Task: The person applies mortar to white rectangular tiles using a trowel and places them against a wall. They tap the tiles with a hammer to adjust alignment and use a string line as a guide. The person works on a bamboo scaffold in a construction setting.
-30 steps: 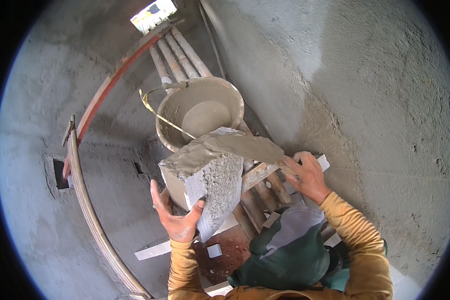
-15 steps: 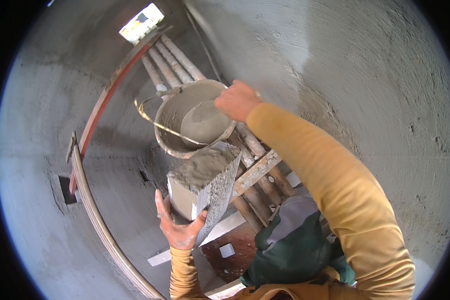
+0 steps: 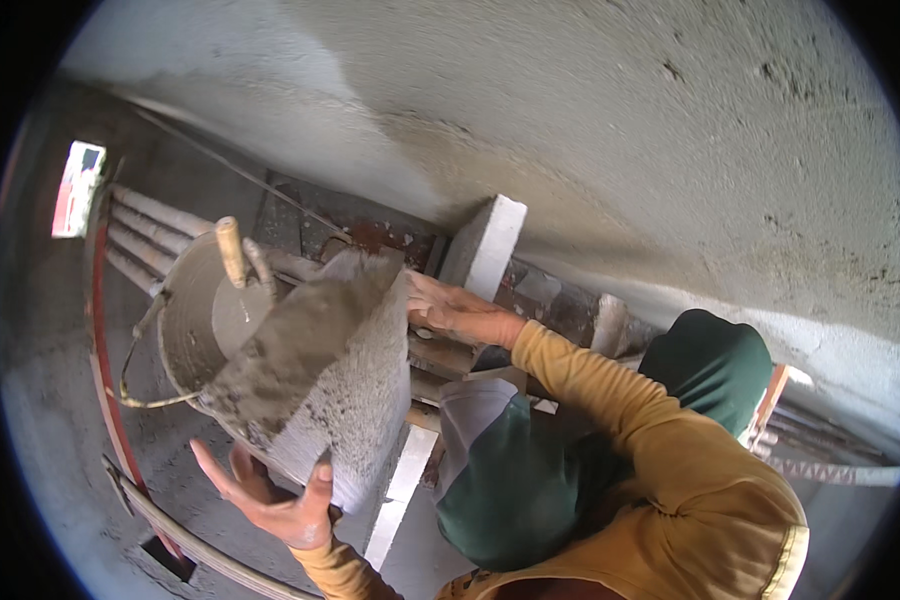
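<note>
A pale rough-faced block with grey wet mortar spread over its upper face lies tilted at the centre. My left hand supports its lower end, thumb against the block and fingers spread. My right hand grips its far right edge, fingertips partly hidden. Beside the block, a bucket of grey wet mix has a wooden tool handle sticking up from it and a thin wire handle at its side.
Several long pipes run beneath the bucket. A white block stands behind my right hand. A red beam and a curved strip are at left. A rough plastered wall rises behind. My green-clad legs are below.
My right hand has left the bucket for the block's right edge. A wooden handle now sticks up from the bucket. The view has turned right, and the block lies at another angle.
</note>
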Demonstrator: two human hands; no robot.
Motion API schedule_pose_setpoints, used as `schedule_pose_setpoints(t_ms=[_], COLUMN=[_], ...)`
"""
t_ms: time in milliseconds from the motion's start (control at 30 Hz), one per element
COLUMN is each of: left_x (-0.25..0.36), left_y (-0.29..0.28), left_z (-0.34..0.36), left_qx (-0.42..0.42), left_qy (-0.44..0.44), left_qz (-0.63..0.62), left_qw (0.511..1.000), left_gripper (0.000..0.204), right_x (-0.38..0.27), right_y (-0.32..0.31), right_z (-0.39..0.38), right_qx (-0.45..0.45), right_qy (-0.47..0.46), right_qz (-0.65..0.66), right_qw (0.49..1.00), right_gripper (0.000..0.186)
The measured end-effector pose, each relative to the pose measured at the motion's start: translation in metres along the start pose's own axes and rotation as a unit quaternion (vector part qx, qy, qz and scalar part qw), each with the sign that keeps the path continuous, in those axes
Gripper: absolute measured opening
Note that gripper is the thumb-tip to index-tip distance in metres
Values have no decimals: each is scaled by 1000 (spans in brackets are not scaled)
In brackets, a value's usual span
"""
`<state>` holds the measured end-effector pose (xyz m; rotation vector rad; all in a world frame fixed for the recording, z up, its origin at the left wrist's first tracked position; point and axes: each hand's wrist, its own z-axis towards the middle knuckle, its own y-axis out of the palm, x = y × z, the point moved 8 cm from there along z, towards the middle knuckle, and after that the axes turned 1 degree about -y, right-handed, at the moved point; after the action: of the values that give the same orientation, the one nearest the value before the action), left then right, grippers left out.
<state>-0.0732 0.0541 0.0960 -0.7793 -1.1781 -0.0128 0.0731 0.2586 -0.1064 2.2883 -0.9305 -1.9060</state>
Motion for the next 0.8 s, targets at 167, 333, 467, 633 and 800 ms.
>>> schedule_pose_setpoints(t_ms=[167, 333, 467, 633, 800], left_x=[7, -2, -10, -57, -144], left_y=[74, 181, 270, 331, 291], left_z=[44, 88, 87, 82, 0], left_qx=[-95, -282, -412, -378, -165], left_qy=[-7, 66, 7, -93, -83], left_qz=[-116, -272, -420, -471, -270], left_qw=[989, 918, 809, 791, 945], left_gripper=[130, 125, 122, 102, 82], right_x=[-14, -99, -131, -116, -70], right_y=[-45, -87, -100, -112, -135], right_z=[-55, -117, -148, -158, -139], right_qx=[143, 215, 312, 411, 474], right_qy=[122, -11, -74, -48, 51], right_qz=[54, -78, -161, -251, -369], right_qw=[981, 973, 933, 875, 798], right_gripper=[80, 75, 80, 71, 87])
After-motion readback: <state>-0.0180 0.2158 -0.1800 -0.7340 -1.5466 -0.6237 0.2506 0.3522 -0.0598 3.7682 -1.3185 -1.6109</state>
